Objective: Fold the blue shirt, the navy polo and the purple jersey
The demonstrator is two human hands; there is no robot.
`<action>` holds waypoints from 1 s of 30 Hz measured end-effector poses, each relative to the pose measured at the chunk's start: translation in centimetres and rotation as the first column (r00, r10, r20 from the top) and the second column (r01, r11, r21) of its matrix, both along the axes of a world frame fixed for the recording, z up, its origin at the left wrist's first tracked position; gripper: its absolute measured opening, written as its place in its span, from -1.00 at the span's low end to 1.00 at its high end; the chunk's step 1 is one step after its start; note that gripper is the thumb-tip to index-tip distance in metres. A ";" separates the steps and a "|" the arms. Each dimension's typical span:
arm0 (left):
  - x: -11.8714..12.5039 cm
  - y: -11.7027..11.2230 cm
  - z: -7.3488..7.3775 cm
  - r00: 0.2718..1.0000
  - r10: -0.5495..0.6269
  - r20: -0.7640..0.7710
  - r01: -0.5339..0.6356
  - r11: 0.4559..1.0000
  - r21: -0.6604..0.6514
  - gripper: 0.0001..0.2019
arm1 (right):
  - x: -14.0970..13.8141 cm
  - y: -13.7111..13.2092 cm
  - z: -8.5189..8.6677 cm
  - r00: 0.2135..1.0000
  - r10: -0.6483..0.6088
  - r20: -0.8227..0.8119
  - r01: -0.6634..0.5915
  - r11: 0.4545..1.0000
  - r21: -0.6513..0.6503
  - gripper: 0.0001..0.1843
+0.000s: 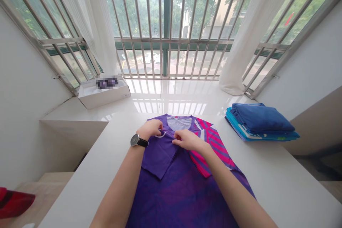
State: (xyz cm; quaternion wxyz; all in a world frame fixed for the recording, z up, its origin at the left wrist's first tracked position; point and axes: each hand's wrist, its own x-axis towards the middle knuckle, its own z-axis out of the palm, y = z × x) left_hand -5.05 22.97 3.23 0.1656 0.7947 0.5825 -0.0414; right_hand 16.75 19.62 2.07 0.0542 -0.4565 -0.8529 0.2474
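A purple jersey [184, 192] with pink-striped fabric on its right side lies spread on the white table, neckline toward the window. Its left sleeve is folded inward over the chest. My left hand [152, 129], with a black-strapped watch on the wrist, has its fingers curled closed on the cloth beside the collar. Just below the neckline, my right hand [185, 139] pinches the purple fabric between thumb and fingers. The jersey's lower part runs out of view between my forearms.
A stack of folded blue clothes [263, 119] sits at the table's right. On the sill behind stands a white open box [107, 96] with a blurred-out item on top. White curtains [237, 57] hang beside the barred window. Something red [16, 201] lies low at left.
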 end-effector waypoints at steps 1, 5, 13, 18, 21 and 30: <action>-0.4 0.2 -0.1 1.000 0.023 0.014 -0.023 1.000 0.018 -0.75 | 0.1 0.1 0.0 0.999 -0.009 -0.047 0.008 1.000 -0.011 -0.85; -2.3 0.9 -0.8 0.995 0.093 0.047 -0.096 0.994 0.060 -0.77 | 0.5 0.7 -0.8 0.983 -0.062 -0.172 0.054 0.997 -0.053 -0.91; -3.7 1.3 -1.5 0.990 0.125 0.060 -0.130 0.987 0.099 -0.80 | 0.7 1.5 -2.2 0.972 -0.183 -0.147 0.180 0.983 -0.037 -0.86; -3.8 1.3 -1.6 0.988 0.144 0.054 -0.149 0.983 0.106 -0.81 | 0.8 1.5 -2.1 0.970 -0.217 -0.112 0.219 0.976 0.013 -0.80; -3.8 1.3 -1.7 0.986 0.156 0.050 -0.161 0.981 0.109 -0.82 | 0.7 1.5 -2.1 0.975 -0.206 -0.089 0.208 0.978 0.024 -0.76; -3.0 0.7 -0.5 0.984 0.173 0.045 -0.178 0.967 0.182 -0.78 | 2.1 1.9 -1.1 0.966 -0.248 -0.073 0.252 0.967 0.044 -0.82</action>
